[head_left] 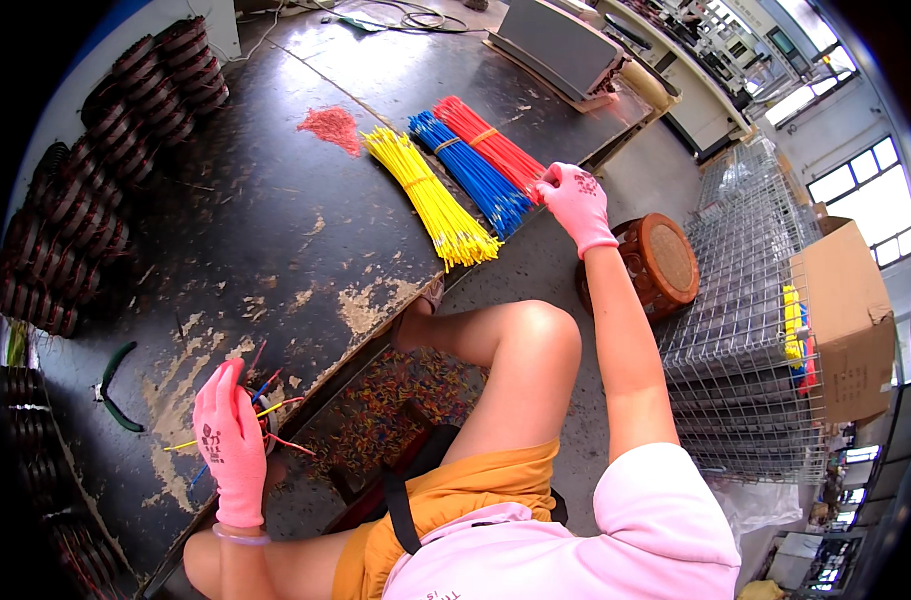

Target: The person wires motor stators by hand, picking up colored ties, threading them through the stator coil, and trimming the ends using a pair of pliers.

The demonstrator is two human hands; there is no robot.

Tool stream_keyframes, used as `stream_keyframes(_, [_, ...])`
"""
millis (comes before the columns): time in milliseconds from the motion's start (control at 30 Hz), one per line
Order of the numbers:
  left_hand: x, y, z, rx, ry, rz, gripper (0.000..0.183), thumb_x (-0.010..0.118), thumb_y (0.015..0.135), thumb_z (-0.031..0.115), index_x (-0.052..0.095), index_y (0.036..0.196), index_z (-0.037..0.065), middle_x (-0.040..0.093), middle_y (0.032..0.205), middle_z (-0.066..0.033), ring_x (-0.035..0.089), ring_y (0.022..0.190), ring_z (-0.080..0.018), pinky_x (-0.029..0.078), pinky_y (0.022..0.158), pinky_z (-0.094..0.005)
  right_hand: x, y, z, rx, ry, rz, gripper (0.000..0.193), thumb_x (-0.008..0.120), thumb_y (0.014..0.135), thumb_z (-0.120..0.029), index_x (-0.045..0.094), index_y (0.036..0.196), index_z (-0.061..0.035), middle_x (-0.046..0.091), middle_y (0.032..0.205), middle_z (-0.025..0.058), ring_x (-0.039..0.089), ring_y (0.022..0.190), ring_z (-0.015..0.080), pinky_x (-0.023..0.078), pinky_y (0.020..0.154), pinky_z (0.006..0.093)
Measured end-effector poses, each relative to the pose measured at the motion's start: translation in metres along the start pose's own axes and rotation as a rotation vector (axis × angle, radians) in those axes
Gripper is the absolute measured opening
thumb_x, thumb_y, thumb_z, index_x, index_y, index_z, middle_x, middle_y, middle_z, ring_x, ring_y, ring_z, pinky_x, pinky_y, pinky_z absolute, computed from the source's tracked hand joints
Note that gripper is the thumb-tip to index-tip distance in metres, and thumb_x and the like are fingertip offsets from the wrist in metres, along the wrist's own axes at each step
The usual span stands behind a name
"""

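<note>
My left hand, in a pink glove, is closed round a small wire-wound part at the table's near edge. Red, yellow and blue wires stick out from it on several sides; most of its body is hidden behind my fingers. My right hand, gloved in pink too, reaches far right and pinches at the near ends of a red wire bundle. Beside that lie a blue wire bundle and a yellow wire bundle, each tied with a band.
Stacks of dark wound rings line the table's left side. A green-handled tool lies near them. Red scraps are heaped farther back, before a grey box. Right of the table stand a wooden stool and wire cage.
</note>
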State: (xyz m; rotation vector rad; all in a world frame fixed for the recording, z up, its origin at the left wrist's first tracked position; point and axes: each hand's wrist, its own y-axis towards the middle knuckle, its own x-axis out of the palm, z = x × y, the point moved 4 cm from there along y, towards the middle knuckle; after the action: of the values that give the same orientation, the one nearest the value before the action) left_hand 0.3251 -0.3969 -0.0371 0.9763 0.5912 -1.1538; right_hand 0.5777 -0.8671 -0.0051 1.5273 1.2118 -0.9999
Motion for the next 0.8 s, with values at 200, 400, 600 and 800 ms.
stream_keyframes(200, [0.001,0.000,0.002,0.010,0.018,-0.030,0.035,0.052,0.100,0.004,0.061,0.134,0.002,0.064,0.131,-0.0163,0.060,0.117,-0.0340,0.046,0.104,-0.0417,-0.016,-0.057,0.023,0.189,0.492,0.045,0.020,0.072,0.089,-0.023,0.070,0.090,-0.0032,0.069,0.075,0.0028,0.065,0.064,0.0117,0.051,0.062,0.0288])
stream_keyframes(400, [-0.008,0.001,0.015,0.099,0.108,0.110,0.038,0.060,0.099,0.010,0.058,0.136,0.001,0.063,0.135,-0.0155,0.058,0.125,-0.0360,0.043,0.109,-0.0459,-0.079,-0.116,-0.017,0.068,0.733,0.157,0.010,0.073,0.088,-0.010,0.067,0.085,-0.0023,0.064,0.069,0.0011,0.057,0.057,0.0057,0.046,0.054,0.0220])
stream_keyframes(600, [-0.069,0.025,0.123,0.632,0.372,0.486,0.037,0.077,0.089,0.037,0.071,0.108,0.006,0.071,0.112,-0.0088,0.066,0.111,-0.0348,0.047,0.105,-0.0574,-0.082,-0.185,-0.218,-0.796,0.993,-0.196,0.012,0.078,0.081,0.004,0.074,0.089,-0.0042,0.062,0.076,0.0018,0.057,0.068,0.0072,0.041,0.057,0.0207])
stream_keyframes(800, [-0.086,0.018,0.060,0.313,0.154,0.347,0.028,0.079,0.078,0.003,0.073,0.105,0.009,0.063,0.096,-0.0076,0.066,0.088,-0.0270,0.057,0.075,-0.0373,0.012,-0.165,-0.263,-0.608,0.783,-0.454,0.019,0.068,0.095,-0.015,0.076,0.105,0.0000,0.068,0.088,0.0119,0.065,0.080,0.0224,0.051,0.072,0.0319])
